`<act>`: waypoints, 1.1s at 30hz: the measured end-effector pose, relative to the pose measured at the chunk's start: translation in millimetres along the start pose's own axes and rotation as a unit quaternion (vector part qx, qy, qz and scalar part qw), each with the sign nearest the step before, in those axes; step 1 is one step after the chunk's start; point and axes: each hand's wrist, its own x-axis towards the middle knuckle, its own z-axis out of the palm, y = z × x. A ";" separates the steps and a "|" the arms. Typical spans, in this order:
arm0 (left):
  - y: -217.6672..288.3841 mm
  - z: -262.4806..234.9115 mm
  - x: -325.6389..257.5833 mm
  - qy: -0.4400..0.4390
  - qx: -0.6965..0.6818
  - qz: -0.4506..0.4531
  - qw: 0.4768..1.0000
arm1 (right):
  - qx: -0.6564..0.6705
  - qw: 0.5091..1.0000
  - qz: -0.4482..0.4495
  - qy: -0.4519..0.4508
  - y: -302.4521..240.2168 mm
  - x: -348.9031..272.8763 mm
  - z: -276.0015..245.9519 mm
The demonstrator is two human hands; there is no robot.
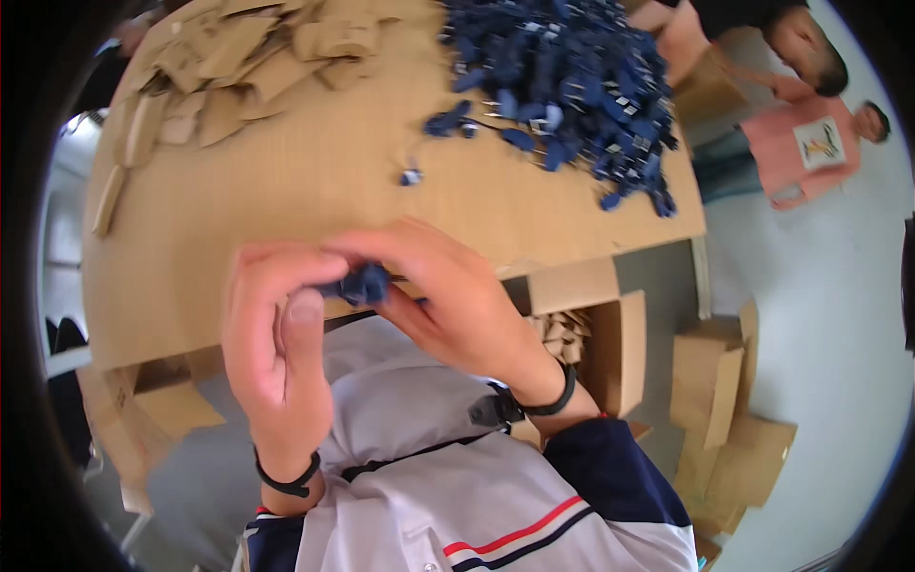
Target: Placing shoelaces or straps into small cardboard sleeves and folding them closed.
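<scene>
Between my two hands, just above the near edge of the table [315, 191], is a small dark blue bundle [366, 285] that looks like a folded cord. My left hand [272, 334] is closed around its left end, thumb and fingertips pressed toward it. My right hand [457, 296] curves over from the right, its fingers closed on the other side of the bundle. Both hands are slightly blurred, and the fingers hide part of it. Farther off lies one small blue piece with a shiny end [411, 177].
A large heap of similar dark blue pieces [572, 86] covers the far right of the table. Brown paper packets [238, 57] lie at the far left. An open carton [624, 348] with small tan pieces stands below the right edge. More cartons [705, 381] and people [801, 143] are at right.
</scene>
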 end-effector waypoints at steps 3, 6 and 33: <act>-8.0 -16.1 -8.8 -0.009 -0.018 0.030 0.999 | 0.058 0.997 0.011 0.042 -13.8 -8.2 8.8; -0.9 -24.5 -2.2 -0.129 -0.003 -0.002 0.992 | 0.216 0.951 0.115 0.186 -29.0 -24.2 13.6; -25.6 -43.0 8.5 -0.045 -0.034 0.047 0.997 | 0.265 0.944 0.134 0.146 -39.6 26.1 34.7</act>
